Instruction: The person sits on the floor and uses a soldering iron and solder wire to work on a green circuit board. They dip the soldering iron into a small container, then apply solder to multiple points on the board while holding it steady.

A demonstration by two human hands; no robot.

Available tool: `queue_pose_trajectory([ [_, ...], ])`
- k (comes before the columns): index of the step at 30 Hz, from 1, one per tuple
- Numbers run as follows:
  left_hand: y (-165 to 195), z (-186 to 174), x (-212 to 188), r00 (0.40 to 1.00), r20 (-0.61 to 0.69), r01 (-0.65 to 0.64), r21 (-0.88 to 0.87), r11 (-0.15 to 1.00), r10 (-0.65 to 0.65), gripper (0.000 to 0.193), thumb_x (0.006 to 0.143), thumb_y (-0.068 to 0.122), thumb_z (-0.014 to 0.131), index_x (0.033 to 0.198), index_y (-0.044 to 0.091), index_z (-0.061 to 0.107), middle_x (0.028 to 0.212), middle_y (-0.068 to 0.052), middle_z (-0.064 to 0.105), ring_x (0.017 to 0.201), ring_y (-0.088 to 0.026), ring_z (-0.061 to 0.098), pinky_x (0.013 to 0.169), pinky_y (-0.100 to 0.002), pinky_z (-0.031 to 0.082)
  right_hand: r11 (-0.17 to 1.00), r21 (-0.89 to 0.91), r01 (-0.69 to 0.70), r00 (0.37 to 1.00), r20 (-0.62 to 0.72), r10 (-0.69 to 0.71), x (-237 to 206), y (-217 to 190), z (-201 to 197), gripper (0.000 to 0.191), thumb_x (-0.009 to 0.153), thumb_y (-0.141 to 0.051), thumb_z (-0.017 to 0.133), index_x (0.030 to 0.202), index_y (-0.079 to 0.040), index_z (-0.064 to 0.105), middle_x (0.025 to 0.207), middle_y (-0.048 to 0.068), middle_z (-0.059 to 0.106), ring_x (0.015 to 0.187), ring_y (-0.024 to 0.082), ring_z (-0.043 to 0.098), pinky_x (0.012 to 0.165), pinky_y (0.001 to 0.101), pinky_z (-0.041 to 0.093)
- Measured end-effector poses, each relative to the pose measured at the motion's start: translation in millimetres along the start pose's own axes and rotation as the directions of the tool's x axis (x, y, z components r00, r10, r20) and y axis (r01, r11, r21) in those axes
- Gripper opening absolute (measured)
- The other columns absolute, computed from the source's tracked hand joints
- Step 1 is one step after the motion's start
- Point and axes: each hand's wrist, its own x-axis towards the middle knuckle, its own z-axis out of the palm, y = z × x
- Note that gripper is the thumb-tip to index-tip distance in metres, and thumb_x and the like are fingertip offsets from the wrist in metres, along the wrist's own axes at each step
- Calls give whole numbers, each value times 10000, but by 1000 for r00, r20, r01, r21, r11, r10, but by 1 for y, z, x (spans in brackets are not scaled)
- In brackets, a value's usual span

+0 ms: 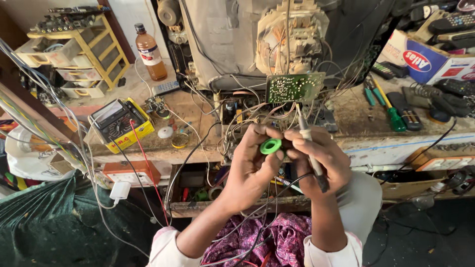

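Item: repair station seen from above, catalogued outward from the green circuit board (295, 87), which hangs solder-side out at the back of an opened picture-tube television (257, 39). Directly below the board, the left hand (252, 163) pinches a small green spool of solder wire (270, 146) between thumb and fingertips, the other fingers curled in. Beside the spool, the right hand (316, 160) is closed in a pen grip round a soldering iron (309, 148), tip pointing up toward the board's lower edge and just short of it; the iron's dark cord trails down over the lap. Below and left of the board, on the counter (356, 128), lies a tangle of loose wires (247, 116). Far left of the board: a yellow-cased analogue multimeter (120, 123) with a red lead, a brown bottle (150, 52) and a yellow drawer rack (79, 54). Right of the board: a green-handled screwdriver (391, 111) and several remote controls (410, 116). Risk, as judged (not observed): the hot tip sits close to the fingers holding the spool and to the wire insulation, so a slip could burn skin or melt a lead; an overlong touch could bridge neighbouring joints.
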Motion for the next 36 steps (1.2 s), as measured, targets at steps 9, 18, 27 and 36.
queue_pose_trajectory([
  [9,-10,3,14,997,39,-49,-390,919,70,255,1010,73,516,1260,56,469,1158,-37,538,1024,-104,514,936,-261,453,998,-66,7,997,-71,-12,-3,9,-6,227,990,23,743,1181,-49,643,1093,148,756,954,254,731,888,316,588],
  [18,-9,-3,9,987,96,-117,-88,989,126,50,1036,14,586,1085,20,581,1051,-48,551,923,-99,522,892,-264,460,996,-92,-12,995,-98,3,-4,12,-9,130,1030,53,674,1129,-31,665,988,120,716,864,198,698,753,262,572],
  [27,1,-14,21,997,-8,-74,374,924,83,87,970,129,716,986,58,669,904,-6,653,808,-80,583,717,-267,482,989,-146,-13,1000,-21,10,-4,19,-5,308,980,110,680,1241,-53,675,1119,122,679,928,226,688,752,282,575],
  [36,-6,-41,38,963,-242,-64,227,972,120,131,1003,163,718,1043,42,690,1062,-44,657,745,-50,543,656,-220,449,991,67,-117,963,253,96,1,20,-33,867,911,78,690,1651,-81,268,1534,138,406,1364,256,527,1095,364,552],
])
